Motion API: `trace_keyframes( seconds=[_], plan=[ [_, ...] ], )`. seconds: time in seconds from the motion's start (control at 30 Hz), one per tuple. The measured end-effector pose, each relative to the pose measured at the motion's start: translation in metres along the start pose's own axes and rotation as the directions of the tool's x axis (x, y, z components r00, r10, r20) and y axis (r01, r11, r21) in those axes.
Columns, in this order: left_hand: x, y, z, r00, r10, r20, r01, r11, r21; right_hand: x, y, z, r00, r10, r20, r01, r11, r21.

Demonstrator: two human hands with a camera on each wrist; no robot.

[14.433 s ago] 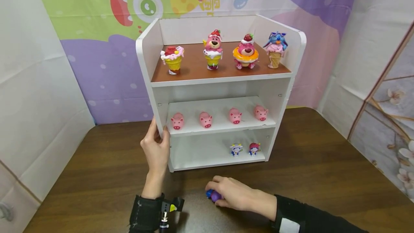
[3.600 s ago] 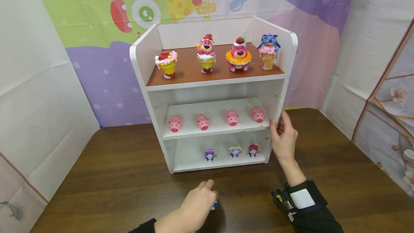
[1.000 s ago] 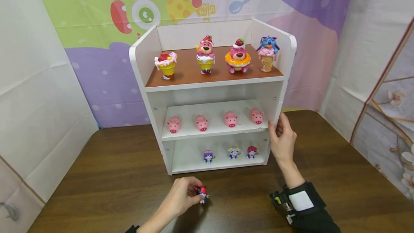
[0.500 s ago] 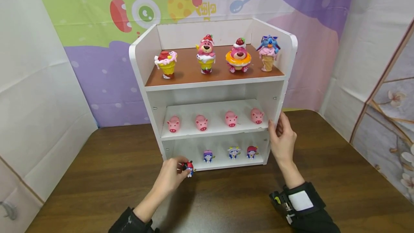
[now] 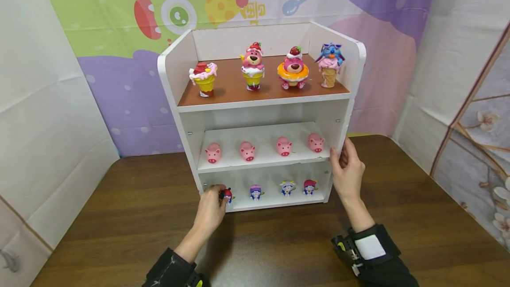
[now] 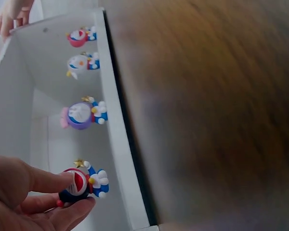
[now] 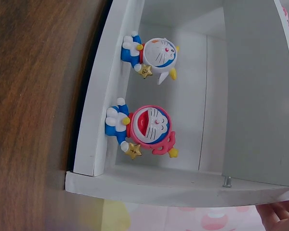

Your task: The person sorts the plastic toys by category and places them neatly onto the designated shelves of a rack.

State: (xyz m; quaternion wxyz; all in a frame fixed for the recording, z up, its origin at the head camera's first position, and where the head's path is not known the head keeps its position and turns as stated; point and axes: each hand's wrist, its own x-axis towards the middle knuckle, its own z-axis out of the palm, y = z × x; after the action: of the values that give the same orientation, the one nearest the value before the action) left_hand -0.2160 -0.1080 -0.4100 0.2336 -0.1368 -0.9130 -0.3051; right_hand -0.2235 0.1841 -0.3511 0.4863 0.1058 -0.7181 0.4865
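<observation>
My left hand (image 5: 210, 209) pinches a small Doraemon figurine (image 6: 77, 185) with a dark, red-topped hood between thumb and fingers. It is at the left end of the bottom shelf (image 5: 275, 205), upright in the head view; whether its base touches the board I cannot tell. To its right sit similar figurines: a purple-hooded one (image 5: 256, 192), a white-horned one (image 7: 156, 55) and a pink-hooded one (image 7: 147, 126). My right hand (image 5: 349, 172) grips the right side panel of the white shelf unit (image 5: 352, 96), thumb at the front edge; its other fingers are partly hidden behind the panel.
Several pink pigs (image 5: 284, 146) line the middle shelf. On the brown top board stand a yellow cup figure (image 5: 205, 81), two pink bear figures, one with an orange ring (image 5: 293, 74), and a blue figure on a cone (image 5: 329, 65). A wooden table (image 5: 279, 242) bears the unit.
My left hand has carried the dark-hooded figurine from the table up to the bottom shelf's left end. Earlier the purple-hooded figurine joined that shelf, and the steadying hand switched from left to right.
</observation>
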Motion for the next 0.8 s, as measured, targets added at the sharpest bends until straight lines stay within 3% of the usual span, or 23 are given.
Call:
trace_keyframes(
  seconds=[0.27, 0.53, 0.8],
  plan=[
    [0.004, -0.004, 0.009, 0.999, -0.024, -0.022, 0.024, 1.000, -0.005, 0.000, 0.001, 0.000, 1.000, 0.004, 0.010, -0.004, 1.000, -0.020],
    [0.008, -0.005, 0.012, 0.999, -0.036, -0.028, 0.036, 0.999, 0.009, -0.002, 0.029, 0.002, 1.000, 0.007, 0.015, -0.006, 1.000, -0.004],
    [0.009, -0.006, 0.014, 0.999, -0.044, -0.013, 0.044, 0.998, 0.035, -0.003, 0.034, 0.001, 1.000, -0.002, 0.014, 0.003, 1.000, -0.024]
  ],
)
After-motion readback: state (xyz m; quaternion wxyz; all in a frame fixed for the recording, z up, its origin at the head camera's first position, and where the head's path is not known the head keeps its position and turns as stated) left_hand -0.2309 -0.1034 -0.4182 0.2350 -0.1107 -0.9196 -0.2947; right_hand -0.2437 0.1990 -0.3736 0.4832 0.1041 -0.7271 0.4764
